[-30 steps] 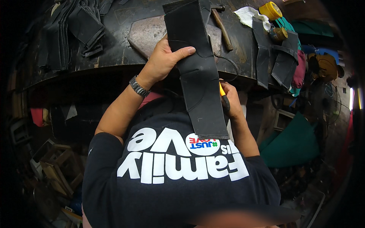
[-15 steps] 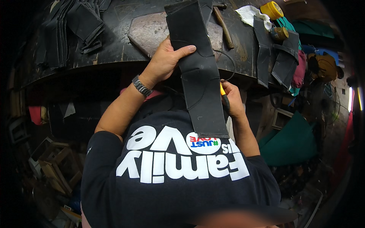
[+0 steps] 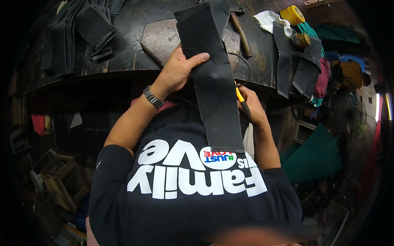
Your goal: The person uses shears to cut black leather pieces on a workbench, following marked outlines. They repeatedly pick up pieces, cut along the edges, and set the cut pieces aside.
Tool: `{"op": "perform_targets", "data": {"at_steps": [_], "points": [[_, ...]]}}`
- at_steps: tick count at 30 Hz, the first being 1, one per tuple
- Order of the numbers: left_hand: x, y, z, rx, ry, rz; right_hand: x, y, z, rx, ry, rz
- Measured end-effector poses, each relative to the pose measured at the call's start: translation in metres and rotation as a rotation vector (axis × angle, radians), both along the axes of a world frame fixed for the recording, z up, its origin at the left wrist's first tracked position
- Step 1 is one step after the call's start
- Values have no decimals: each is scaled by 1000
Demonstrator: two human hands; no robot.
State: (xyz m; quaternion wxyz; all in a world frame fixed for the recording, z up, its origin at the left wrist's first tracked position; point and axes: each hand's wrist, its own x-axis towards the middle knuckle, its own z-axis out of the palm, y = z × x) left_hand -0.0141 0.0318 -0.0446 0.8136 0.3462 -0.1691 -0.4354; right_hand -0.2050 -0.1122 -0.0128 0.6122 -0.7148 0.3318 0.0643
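My left hand (image 3: pixel 179 70) grips a long black panel of leather-like sheet (image 3: pixel 213 86) by its left edge, with the thumb flat on its face. The panel stands lengthwise between my chest and the table, its near end over my shirt. Beside its right edge, my right hand (image 3: pixel 251 105) is closed on a tool with a yellow and black handle (image 3: pixel 240 96). The tool's working end is hidden behind the panel. A thin black cord (image 3: pixel 248 67) loops out from the panel's right edge toward my right hand.
On the dark table (image 3: pixel 123 47) lie a flat stone slab (image 3: pixel 158 41) under the panel's far end and a hammer (image 3: pixel 242 35). Stacked black pieces (image 3: pixel 61 39) sit at the left. More black pieces (image 3: pixel 283 61), a white cloth (image 3: pixel 266 18) and a yellow tub (image 3: pixel 292 15) are at the right.
The panel has shifted slightly left and toward me, and its face has turned a little. More of the yellow handle shows beside the right edge, and the cord loop has narrowed.
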Motion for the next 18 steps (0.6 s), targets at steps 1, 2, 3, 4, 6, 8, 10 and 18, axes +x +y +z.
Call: {"op": "perform_targets", "data": {"at_steps": [1, 2, 3, 4, 6, 8, 10, 18], "points": [[-3, -2, 0, -6, 3, 4, 0, -2, 0, 12, -21, 7], [-5, -3, 0, -12, 7, 5, 0, -4, 1, 23, -41, 11], [-6, -3, 1, -13, 1, 7, -1, -5, 1, 46, -81, 19], [-5, -3, 2, -17, -9, 12, -3, -6, 2, 28, -42, 20], [0, -2, 4, -15, -16, -4, -8, -7, 5, 7, 0, 23], [3, 0, 6, -16, -4, -33, -11, -6, 6, 23, 19, 28], [1, 0, 6, 11, -31, -88, -11, -6, 5, 60, 22, 22], [-15, -4, 3, 22, 26, -143, 6, -3, -6, -7, -133, 1]]}}
